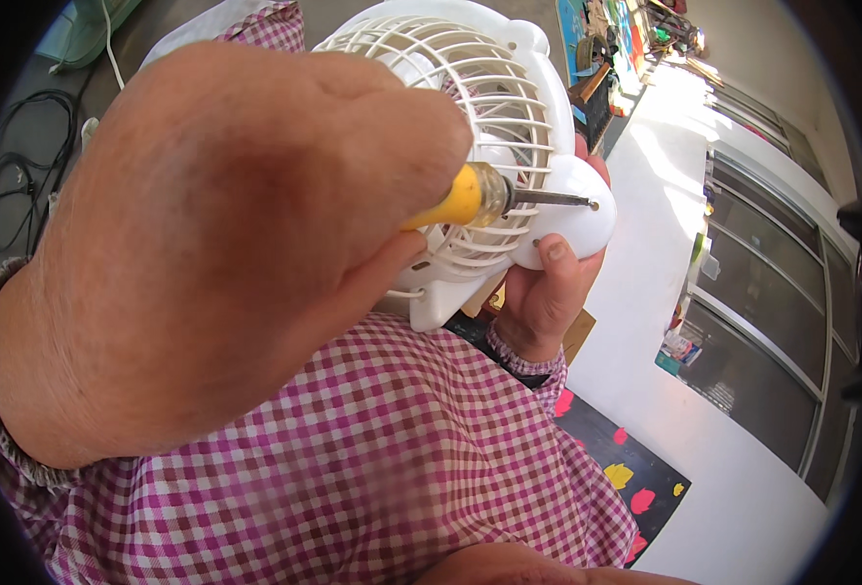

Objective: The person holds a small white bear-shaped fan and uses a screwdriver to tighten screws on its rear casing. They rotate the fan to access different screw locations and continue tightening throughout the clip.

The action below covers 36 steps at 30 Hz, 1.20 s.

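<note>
My left hand (216,234) fills much of the left, its fingers wrapped round a screwdriver with a yellow and clear handle (460,195). The screwdriver's metal shaft points right, its tip at a small screw (594,206) on a rounded white plastic piece (572,180) at the side of a white fan with a wire-like grille (494,102). My right hand (548,297) grips that piece from the right, thumb in front and fingertips showing behind it. A pink checkered garment (372,439) covers my front below the fan.
Coiled black cables (17,185) and a green translucent container (75,24) lie at upper left. Assorted items (606,54) sit at upper right. Beyond are a white floor (645,292), a dark mat with pink and yellow shapes (621,458) and framed glass panels (762,322).
</note>
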Available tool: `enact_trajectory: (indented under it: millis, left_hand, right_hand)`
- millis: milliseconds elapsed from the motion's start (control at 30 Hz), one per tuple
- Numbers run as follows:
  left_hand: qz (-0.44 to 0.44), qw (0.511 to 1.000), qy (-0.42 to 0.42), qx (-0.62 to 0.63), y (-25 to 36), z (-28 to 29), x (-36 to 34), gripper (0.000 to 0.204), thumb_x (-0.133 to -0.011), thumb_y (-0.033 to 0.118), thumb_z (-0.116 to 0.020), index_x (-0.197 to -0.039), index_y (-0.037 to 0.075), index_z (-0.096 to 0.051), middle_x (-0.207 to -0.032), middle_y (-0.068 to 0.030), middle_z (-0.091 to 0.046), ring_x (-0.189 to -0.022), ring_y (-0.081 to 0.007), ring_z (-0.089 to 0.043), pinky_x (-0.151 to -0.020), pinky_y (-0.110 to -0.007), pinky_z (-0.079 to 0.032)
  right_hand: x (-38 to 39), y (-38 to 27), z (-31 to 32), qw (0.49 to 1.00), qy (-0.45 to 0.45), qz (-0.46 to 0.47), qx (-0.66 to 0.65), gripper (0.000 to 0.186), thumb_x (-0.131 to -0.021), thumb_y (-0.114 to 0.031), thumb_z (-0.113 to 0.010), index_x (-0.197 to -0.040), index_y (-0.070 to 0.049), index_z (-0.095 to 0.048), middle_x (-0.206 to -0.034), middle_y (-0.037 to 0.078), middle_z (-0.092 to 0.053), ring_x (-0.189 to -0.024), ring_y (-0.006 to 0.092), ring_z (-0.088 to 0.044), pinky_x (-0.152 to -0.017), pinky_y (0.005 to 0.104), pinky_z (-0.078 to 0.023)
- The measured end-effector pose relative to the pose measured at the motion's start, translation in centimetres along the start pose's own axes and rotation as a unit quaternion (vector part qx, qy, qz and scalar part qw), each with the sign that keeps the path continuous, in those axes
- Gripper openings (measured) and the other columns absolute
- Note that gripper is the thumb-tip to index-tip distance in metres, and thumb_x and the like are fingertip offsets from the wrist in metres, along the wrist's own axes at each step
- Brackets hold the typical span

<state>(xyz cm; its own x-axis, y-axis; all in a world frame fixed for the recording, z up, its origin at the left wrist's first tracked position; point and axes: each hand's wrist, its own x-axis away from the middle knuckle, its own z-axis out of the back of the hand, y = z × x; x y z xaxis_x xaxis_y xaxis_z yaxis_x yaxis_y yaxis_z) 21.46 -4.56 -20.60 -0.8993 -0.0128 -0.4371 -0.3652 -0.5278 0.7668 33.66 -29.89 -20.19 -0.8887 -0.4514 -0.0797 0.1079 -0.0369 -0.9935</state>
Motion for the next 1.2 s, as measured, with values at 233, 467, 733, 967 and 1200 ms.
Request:
enact_trajectory:
  millis: [233,467,733,967,1200]
  left_hand:
    - [-0.025,0.999,0.022,0.004,-2.3,-1.6,0.8,0.032,-0.074,0.0,-0.075,-0.104,0.001,-0.064,-0.084,-0.014,-0.064,-0.072,-0.0297,-0.066,-0.06,-0.035,-0.052]
    - [-0.003,1.0,0.014,0.0,-1.9,-1.6,0.6,0.033,-0.073,0.001,-0.076,-0.104,0.002,-0.064,-0.084,-0.0135,-0.064,-0.07,-0.0289,-0.066,-0.059,-0.034,-0.052]
    - [0.002,1.0,0.009,0.005,-1.9,-1.4,1.2,0.037,-0.072,0.001,-0.076,-0.106,0.002,-0.063,-0.083,-0.0139,-0.063,-0.07,-0.0285,-0.065,-0.058,-0.033,-0.051]
    - [0.03,0.999,-0.009,0.017,-0.5,-1.3,0.7,0.039,-0.071,-0.001,-0.077,-0.107,0.001,-0.062,-0.082,-0.0126,-0.063,-0.069,-0.0271,-0.064,-0.057,-0.033,-0.049]
    - [0.043,0.998,-0.036,0.021,0.3,0.2,0.6,0.041,-0.072,-0.002,-0.076,-0.11,0.0,-0.062,-0.085,-0.0139,-0.065,-0.071,-0.0272,-0.065,-0.06,-0.034,-0.05]
  right_hand:
    - [-0.1,2.0,0.3,0.999,0.023,-0.019,-0.034,0.09,-0.076,-0.016,-0.081,-0.148,0.005,-0.03,-0.152,0.023,-0.038,-0.137,0.0333,-0.044,-0.116,0.0459,-0.037]
    - [-0.1,1.9,0.2,0.999,0.021,-0.026,-0.043,0.088,-0.076,-0.013,-0.079,-0.148,0.004,-0.031,-0.153,0.023,-0.038,-0.139,0.0337,-0.042,-0.117,0.0461,-0.036]
    - [0.2,2.3,0.6,0.999,0.02,-0.019,-0.044,0.089,-0.076,-0.012,-0.079,-0.148,0.003,-0.03,-0.153,0.022,-0.037,-0.138,0.0341,-0.043,-0.117,0.0464,-0.036]
    - [-0.1,0.5,0.1,0.999,0.032,-0.019,0.007,0.095,-0.072,-0.019,-0.082,-0.149,0.003,-0.03,-0.151,0.021,-0.041,-0.136,0.0333,-0.046,-0.114,0.0466,-0.04]
    - [-0.7,-1.2,-0.8,1.0,0.019,-0.016,0.014,0.093,-0.073,-0.016,-0.081,-0.149,0.002,-0.031,-0.153,0.02,-0.04,-0.137,0.0319,-0.045,-0.115,0.046,-0.039]
